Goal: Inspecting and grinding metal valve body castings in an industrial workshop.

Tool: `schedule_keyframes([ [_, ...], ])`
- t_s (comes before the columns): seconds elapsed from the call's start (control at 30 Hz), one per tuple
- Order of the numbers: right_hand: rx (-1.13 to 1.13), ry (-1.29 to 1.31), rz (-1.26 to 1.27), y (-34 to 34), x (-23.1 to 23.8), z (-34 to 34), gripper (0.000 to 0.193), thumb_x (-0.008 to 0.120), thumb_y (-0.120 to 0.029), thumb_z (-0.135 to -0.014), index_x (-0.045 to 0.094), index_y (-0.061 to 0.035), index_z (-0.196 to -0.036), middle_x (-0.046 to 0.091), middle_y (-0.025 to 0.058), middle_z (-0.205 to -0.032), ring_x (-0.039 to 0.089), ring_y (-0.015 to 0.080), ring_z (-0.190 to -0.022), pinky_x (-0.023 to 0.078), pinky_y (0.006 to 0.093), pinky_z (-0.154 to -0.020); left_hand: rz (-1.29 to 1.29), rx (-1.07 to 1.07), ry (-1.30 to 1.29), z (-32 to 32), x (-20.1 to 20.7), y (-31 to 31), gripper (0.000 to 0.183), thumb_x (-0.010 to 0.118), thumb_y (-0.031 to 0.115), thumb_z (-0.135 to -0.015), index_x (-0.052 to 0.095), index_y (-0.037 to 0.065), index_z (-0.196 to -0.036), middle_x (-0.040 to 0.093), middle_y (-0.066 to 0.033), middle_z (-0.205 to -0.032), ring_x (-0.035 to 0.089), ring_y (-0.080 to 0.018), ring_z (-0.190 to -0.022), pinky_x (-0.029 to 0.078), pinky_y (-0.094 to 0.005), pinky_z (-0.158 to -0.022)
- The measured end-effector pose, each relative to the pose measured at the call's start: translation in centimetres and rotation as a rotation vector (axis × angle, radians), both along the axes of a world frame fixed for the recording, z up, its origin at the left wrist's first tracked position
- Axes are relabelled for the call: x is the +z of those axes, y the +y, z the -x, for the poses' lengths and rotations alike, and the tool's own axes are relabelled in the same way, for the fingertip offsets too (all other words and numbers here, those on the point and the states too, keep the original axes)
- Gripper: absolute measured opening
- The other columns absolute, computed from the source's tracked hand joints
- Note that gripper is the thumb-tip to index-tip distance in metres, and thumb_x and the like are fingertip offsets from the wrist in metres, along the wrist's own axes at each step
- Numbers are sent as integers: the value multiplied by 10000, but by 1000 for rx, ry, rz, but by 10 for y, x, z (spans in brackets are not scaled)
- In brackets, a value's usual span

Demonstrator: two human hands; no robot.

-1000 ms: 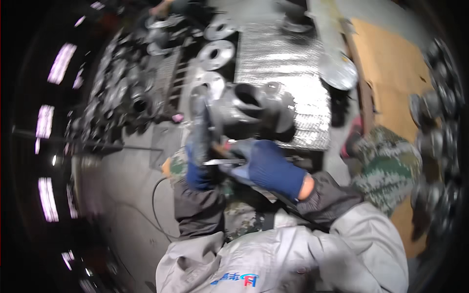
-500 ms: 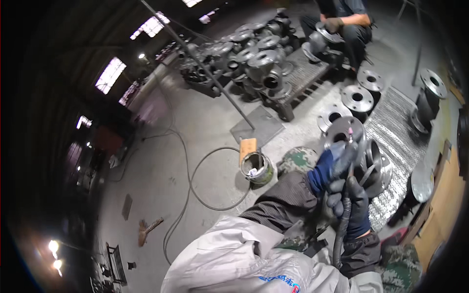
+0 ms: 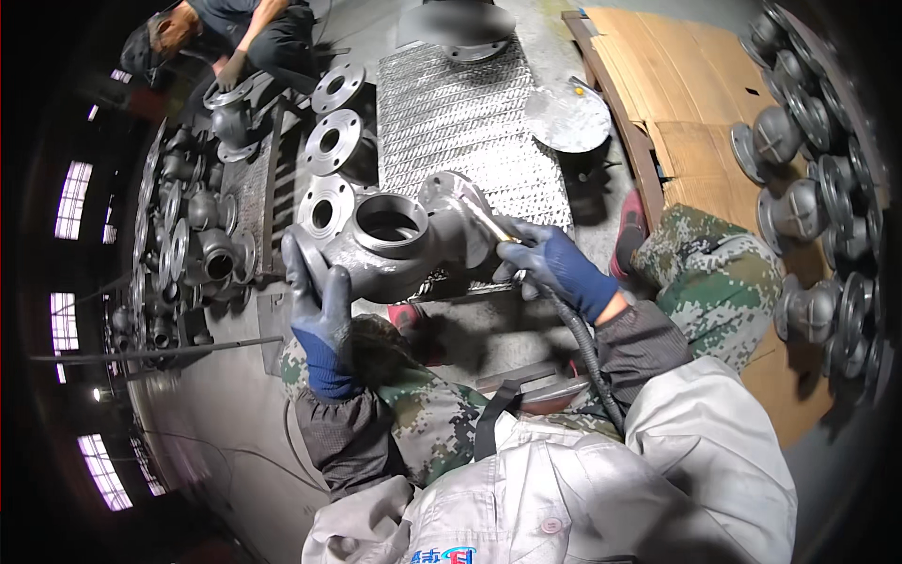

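A grey metal valve body (image 3: 390,258) with a round top opening and end flanges is in front of me, above my knees. My left hand (image 3: 319,315), in a blue-grey glove, grips its left flange between thumb and fingers. Closed round a slim, brass-and-silver hand tool (image 3: 496,227), my gloved right hand (image 3: 562,271) is beside the right flange. A black sheathed hose (image 3: 587,348) runs from that tool down towards my lap. The tool's tip is at the flange, but I cannot tell whether it touches.
A ribbed metal plate (image 3: 451,113) lies ahead, with flanged parts (image 3: 329,139) along its left. On the left, a co-worker (image 3: 268,38) handles another valve body (image 3: 230,122) near a loaded rack. Cardboard (image 3: 695,141) and several valve bodies (image 3: 799,211) lie right. A thin rod (image 3: 188,348) crosses left.
My view has swung to the right. My hands, together at the flanged part before, are now apart: the left on one flange, the right with the tool at the other.
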State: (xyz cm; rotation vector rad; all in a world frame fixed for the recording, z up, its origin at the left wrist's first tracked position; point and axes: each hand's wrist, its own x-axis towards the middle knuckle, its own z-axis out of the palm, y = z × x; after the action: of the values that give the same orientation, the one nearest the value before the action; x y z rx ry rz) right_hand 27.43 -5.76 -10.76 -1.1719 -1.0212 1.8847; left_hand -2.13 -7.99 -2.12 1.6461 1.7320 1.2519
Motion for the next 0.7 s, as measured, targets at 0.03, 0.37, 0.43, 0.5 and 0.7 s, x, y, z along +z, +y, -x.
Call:
schedule_keyframes([
  [0.03,37,25,-15,4,-6,0,509,611,-210,-993,489,4,-1438,681,80,-1028,673,91,-763,493,192,-474,86,-16,-52,3,2,-3,758,573,117,-968,168,9,-1600,331,-216,-1595,369,-266,-1454,304,-333,-1170],
  [0.37,93,25,19,20,-33,6,511,630,-131,-940,526,-15,-1427,692,86,-936,664,123,-608,532,263,-449,-7,8,11,-8,3,-1,647,524,78,-964,288,-71,-1547,296,-188,-1622,251,-272,-1512,173,-372,-1223],
  [0.43,88,24,25,18,-33,6,541,610,-121,-950,484,-18,-1466,694,121,-1045,711,150,-661,530,256,-443,0,25,72,-9,4,-1,648,528,81,-964,288,-71,-1547,301,-189,-1620,258,-275,-1509,177,-375,-1222],
  [0.5,103,52,39,18,-33,5,547,609,-121,-953,477,-26,-1475,697,111,-1030,706,148,-642,531,254,-440,7,40,41,-11,4,-2,659,539,104,-972,277,-61,-1553,296,-191,-1617,281,-272,-1496,201,-375,-1213],
  [0.7,126,54,57,21,-32,1,537,609,-113,-956,498,-100,-1482,694,97,-1026,706,154,-649,526,254,-431,24,-3,-31,-10,4,-2,676,530,158,-997,238,-54,-1569,297,-193,-1605,299,-262,-1473,231,-364,-1194],
])
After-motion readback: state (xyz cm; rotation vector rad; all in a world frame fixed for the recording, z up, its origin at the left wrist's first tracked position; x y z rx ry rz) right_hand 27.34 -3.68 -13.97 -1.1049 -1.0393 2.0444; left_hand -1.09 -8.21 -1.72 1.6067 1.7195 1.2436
